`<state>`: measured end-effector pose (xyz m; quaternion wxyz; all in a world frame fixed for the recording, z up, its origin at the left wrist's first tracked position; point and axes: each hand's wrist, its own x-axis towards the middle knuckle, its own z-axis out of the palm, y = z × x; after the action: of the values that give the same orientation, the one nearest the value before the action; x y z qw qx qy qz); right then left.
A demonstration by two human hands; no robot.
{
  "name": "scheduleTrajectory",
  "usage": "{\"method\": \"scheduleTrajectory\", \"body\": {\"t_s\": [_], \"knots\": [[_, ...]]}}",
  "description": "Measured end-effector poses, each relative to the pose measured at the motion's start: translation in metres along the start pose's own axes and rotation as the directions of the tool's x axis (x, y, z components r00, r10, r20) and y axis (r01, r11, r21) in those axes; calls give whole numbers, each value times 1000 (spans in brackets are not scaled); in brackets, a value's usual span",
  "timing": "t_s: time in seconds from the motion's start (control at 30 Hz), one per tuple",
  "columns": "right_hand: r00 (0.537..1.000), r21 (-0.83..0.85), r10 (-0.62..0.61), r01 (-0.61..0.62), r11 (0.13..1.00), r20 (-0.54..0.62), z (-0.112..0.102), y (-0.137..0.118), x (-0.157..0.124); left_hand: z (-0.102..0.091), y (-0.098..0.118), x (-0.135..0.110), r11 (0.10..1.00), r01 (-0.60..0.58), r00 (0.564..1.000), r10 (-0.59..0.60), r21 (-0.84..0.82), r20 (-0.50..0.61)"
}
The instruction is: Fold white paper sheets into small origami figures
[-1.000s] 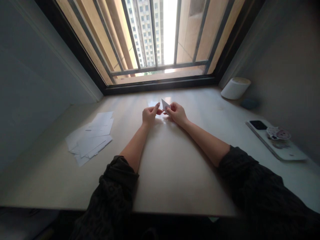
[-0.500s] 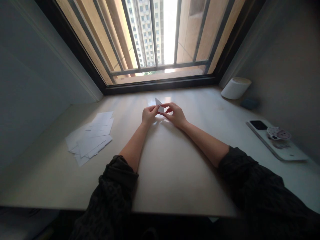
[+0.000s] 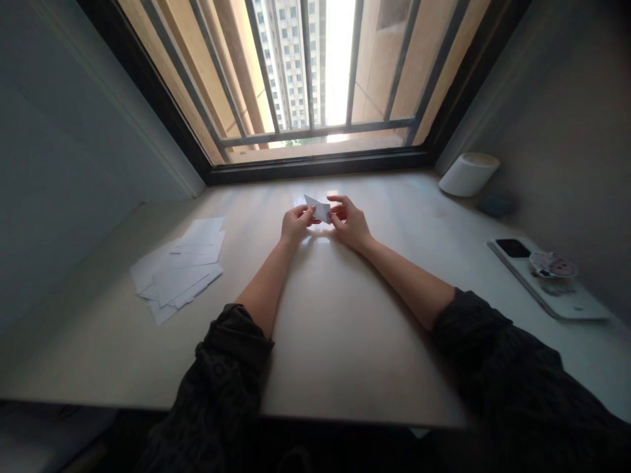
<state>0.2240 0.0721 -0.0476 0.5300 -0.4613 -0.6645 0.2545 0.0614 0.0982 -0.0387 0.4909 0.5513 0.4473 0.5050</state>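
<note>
A small piece of folded white paper (image 3: 321, 211), with a pointed flap at its upper left, is held up over the sill near the window. My left hand (image 3: 294, 225) pinches its left side between thumb and fingers. At its right edge is my right hand (image 3: 351, 223), thumb and a bent finger on the paper's corner while the index finger sticks out above it, off the paper. The fingers partly cover the lower folds.
Loose white paper sheets (image 3: 180, 269) lie in an overlapping pile at left on the white sill (image 3: 345, 341). To the right are a phone (image 3: 547, 279) with a round grip on its back, a white cylindrical object (image 3: 469, 175) and a dark small item (image 3: 495, 205). A barred window (image 3: 315, 161) stands behind.
The folded paper has turned so that more of its face shows, spreading to the right. My right hand has shifted slightly right, and its index finger has lifted off the paper.
</note>
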Motion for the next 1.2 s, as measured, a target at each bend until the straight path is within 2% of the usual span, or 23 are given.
{"method": "scheduleTrajectory", "body": {"t_s": [0.17,0.33,0.63,0.73,0.87,1.03,1.2], "knots": [[1000,51,10,-10,999,-9,1,6,2,-1,-1,0,1000,-2,1000,2,-5,27],[999,-5,27,-27,1000,-22,2,6,3,0,-1,0,1000,3,1000,-3,14,9],[998,16,59,-59,998,0,0,4,4,-1,-2,-1,999,-27,1000,27,21,12],[998,-37,41,-39,999,52,1,2,3,-1,-1,-1,997,-55,998,55,62,-6],[993,-145,-25,41,989,115,1,-3,-1,-1,0,-1,999,-28,1000,28,45,0],[981,-274,-179,194,942,78,0,-2,-2,0,1,-2,999,-31,999,32,31,-35],[982,-321,-191,182,930,2,-2,-4,-2,1,2,-2,1000,5,1000,-5,-1,-19]]}}
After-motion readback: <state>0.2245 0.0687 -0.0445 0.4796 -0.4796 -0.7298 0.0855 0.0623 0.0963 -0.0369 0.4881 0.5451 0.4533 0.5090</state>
